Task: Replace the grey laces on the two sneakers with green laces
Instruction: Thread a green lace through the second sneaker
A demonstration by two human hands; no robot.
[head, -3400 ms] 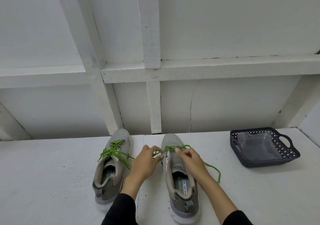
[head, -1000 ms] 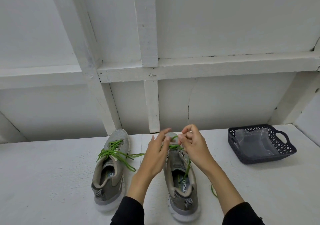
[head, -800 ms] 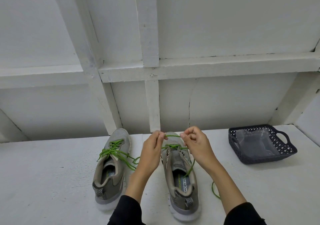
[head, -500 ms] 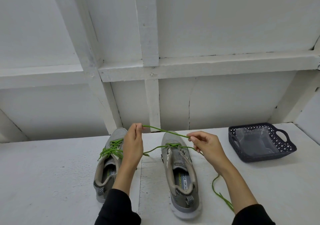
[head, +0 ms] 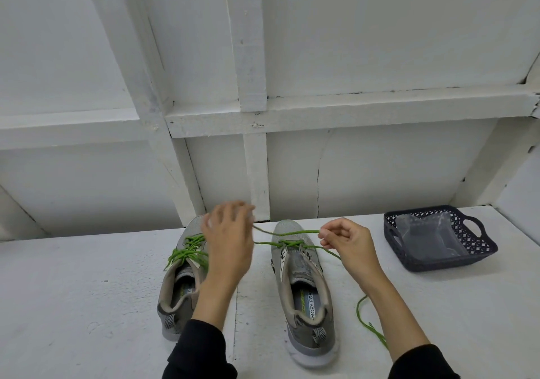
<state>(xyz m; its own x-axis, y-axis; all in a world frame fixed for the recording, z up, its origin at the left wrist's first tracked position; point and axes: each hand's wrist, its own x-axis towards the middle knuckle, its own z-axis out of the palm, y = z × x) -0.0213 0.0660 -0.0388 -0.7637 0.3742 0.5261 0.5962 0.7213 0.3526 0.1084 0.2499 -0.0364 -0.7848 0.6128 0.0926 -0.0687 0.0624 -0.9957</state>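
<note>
Two grey sneakers are sitting side by side on a white bench, and both are now showing green lace, though only one looks close to finished. The left sneaker [head: 182, 273], lying just outside the left hand [head: 229, 250], is carrying green lace [head: 187, 251] crossed through several rows of its eyelets, with loose ends trailing over its side; whether it is tied cannot be told. The right sneaker [head: 304, 291] is sitting between the two hands and is wearing only a first crossing of its green lace [head: 287, 242] near the toe, the rows of eyelets nearer the person appearing empty.

The right hand [head: 347, 244] is pinching one strand of that lace between thumb and curled fingers, holding it raised just above the toe. A second strand is running down from beneath this pinch and trailing across the bench toward the person's sleeve. The left hand is blurred, fingers spread; strands are stretching from the shoe to it, but whether it is actually holding them cannot be told.

No grey laces are appearing anywhere in view. A dark basket [head: 438, 259] with a clear plastic bag is standing well out beyond the right hand. By this reckoning, most of the second shoe's lacing is remaining to be done.
</note>
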